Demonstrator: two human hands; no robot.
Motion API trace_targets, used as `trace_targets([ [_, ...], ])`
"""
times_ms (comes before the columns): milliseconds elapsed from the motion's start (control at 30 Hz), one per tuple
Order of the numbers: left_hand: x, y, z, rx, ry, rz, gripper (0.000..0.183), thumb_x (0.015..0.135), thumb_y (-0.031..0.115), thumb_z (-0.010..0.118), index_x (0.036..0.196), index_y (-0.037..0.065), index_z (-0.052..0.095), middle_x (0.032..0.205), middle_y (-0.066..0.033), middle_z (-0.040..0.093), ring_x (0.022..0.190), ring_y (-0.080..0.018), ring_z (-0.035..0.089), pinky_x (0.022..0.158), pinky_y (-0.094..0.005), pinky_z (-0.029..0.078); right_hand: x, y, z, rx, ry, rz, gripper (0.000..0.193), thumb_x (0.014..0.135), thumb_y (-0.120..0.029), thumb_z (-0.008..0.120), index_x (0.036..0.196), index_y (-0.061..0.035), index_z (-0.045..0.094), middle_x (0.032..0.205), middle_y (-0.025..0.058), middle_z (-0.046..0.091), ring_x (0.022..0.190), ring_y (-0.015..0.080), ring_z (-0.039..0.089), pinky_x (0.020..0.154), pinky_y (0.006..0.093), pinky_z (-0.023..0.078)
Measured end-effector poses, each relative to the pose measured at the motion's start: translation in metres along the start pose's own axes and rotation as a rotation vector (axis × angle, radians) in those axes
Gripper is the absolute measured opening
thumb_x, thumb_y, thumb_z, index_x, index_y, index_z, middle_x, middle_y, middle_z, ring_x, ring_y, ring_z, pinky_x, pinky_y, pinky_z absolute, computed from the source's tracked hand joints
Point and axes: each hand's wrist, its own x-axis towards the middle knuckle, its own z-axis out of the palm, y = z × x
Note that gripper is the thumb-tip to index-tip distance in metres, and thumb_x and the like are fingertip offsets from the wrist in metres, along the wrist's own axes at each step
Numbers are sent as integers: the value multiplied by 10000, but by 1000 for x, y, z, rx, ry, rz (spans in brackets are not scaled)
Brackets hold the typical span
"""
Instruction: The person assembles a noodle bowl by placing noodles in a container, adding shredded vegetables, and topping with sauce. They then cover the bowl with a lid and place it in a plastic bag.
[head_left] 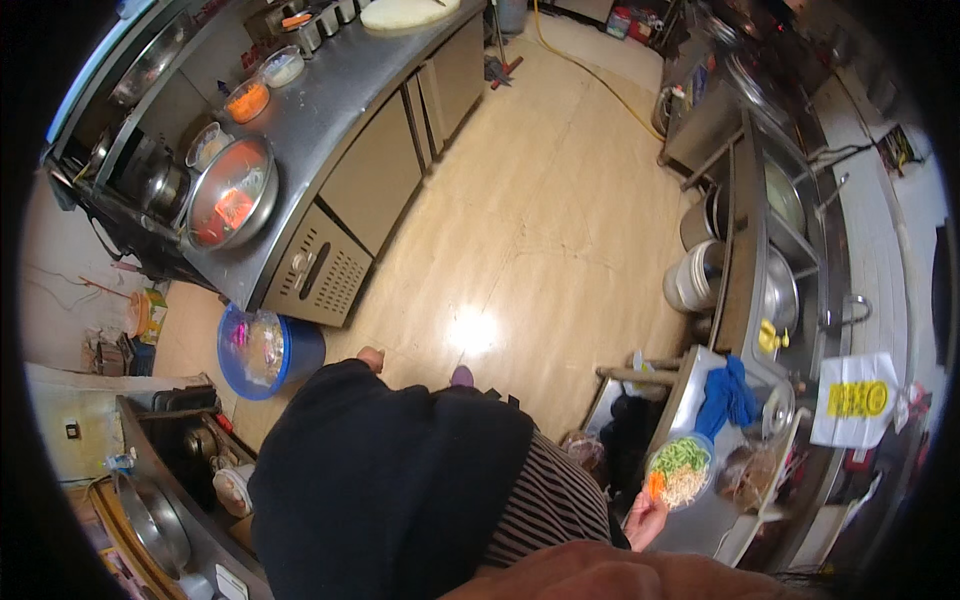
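Note:
Beside the right-hand counter, my right hand (pixel 648 518) is closed at the near-left rim of a clear round bowl (pixel 711 462). The bowl holds green vegetable shreds (pixel 683 455), orange carrot shreds (pixel 656 486) and pale shreds (pixel 684 485). Bent fingers lie next to the carrot; part of the hand is hidden by its own wrist. On the other side, my left hand (pixel 372 358) shows only as a small patch past the black sleeve (pixel 390 450). Its fingers cannot be made out, and no held thing shows there.
A blue bin (pixel 310 345) stands at left by the steel counter (pixel 300 150), which carries a large metal bowl (pixel 262 215) and a tub of orange shreds (pixel 247 101). At right are a blue cloth (pixel 730 395), a sink unit and white buckets (pixel 693 275). Tiled floor (pixel 530 200) lies between.

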Motion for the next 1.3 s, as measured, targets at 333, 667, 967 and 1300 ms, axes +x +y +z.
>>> trace_targets([
  [333, 52, 132, -109, -727, -80, 141, 362, 939, 321, 489, 830, -10, 587, 707, -89, 613, 599, -182, 594, 538, -317, 480, 88, 38, 340, -191, -490, 181, 297, 863, -58, 480, 1147, 26, 451, 943, 177, 634, 704, 245, 663, 536, 295, 546],
  [667, 45, 178, -199, -917, -40, -89, 287, 918, 306, 512, 924, 24, 565, 798, -73, 623, 661, -166, 595, 605, -312, 478, 169, 118, 724, -481, -1150, 376, 392, 875, -20, 413, 1263, 26, 394, 1036, 173, 615, 726, 225, 662, 556, 279, 551],
  [967, 80, 199, -198, -1185, 37, -205, 353, 935, 338, 471, 901, 13, 605, 834, -110, 653, 754, -213, 627, 665, -343, 483, 96, 242, 1013, -680, -1476, 582, 357, 869, -15, 419, 1225, 16, 421, 1024, 181, 623, 733, 245, 666, 573, 322, 566],
  [1300, 185, 270, -331, -985, 168, -190, 397, 944, 373, 475, 892, 11, 628, 827, -117, 657, 758, -210, 618, 698, -350, 486, 1, 375, 1199, -918, -1588, 630, 342, 848, -3, 399, 1185, 24, 446, 953, 185, 642, 705, 252, 671, 559, 347, 576],
])
